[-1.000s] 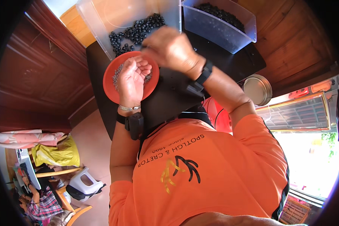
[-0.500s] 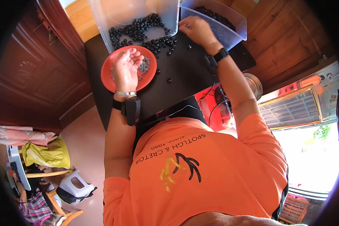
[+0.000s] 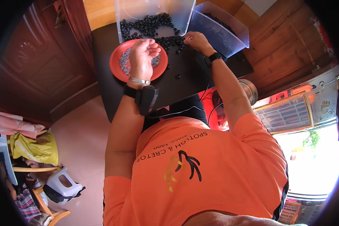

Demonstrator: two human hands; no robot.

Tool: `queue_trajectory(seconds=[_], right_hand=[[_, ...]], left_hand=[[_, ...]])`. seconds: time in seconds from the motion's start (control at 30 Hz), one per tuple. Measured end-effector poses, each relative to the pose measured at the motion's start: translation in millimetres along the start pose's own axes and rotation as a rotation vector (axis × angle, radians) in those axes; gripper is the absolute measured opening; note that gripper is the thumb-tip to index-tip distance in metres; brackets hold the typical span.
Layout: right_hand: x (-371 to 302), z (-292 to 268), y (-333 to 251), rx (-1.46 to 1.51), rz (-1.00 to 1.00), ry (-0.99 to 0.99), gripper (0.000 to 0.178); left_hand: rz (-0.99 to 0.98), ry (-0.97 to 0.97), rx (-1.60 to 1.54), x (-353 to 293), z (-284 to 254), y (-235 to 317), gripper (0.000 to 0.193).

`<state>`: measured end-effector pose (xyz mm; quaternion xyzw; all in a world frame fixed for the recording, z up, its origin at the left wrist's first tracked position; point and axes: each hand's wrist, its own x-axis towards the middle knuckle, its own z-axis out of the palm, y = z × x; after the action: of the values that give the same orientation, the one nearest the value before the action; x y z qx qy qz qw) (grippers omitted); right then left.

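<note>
My left hand (image 3: 142, 58) is over a red plate (image 3: 118, 74) of small greyish bits, palm turned inward and fingers curled. Whatever those fingers hold, if anything, is hidden. Farther right, my right hand (image 3: 198, 42) pinches with thumb and forefinger at the edge of a heap of small round black pieces (image 3: 169, 40); what is in the pinch is too small to make out. The heap lies at the mouth of a clear plastic bin (image 3: 154, 8) with more black pieces inside. One loose black piece (image 3: 177, 76) rests nearer to me.
A second clear bin (image 3: 218, 40) with dark contents stands at the right, beyond my right hand. All this is on a dark table (image 3: 169, 94). A round metal object (image 3: 248, 91) sits near my right forearm. A grey-white stool (image 3: 63, 185) stands on the floor at left.
My right hand has come back from beside the clear bins toward the near edge of the black heap. My left hand stays over the plate. The whole view has shifted somewhat.
</note>
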<state>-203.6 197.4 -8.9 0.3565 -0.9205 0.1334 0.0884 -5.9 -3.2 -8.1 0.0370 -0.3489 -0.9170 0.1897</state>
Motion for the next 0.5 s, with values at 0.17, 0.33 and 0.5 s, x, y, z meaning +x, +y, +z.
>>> queue_trajectory(seconds=[0.17,0.33,0.5], right_hand=[[-33,-39,-83,0.499,-0.065,0.190,0.023],[-56,-59,-139,0.406,-0.365,0.381,0.022],[-62,-46,-139,0.431,-0.429,0.427,0.023]], left_hand=[[0.011,-0.010,0.093,0,3,-4,0.015],[-0.021,-0.106,0.042,-8,13,-8,0.021],[-0.051,-0.190,0.086,-11,19,-8,0.020]])
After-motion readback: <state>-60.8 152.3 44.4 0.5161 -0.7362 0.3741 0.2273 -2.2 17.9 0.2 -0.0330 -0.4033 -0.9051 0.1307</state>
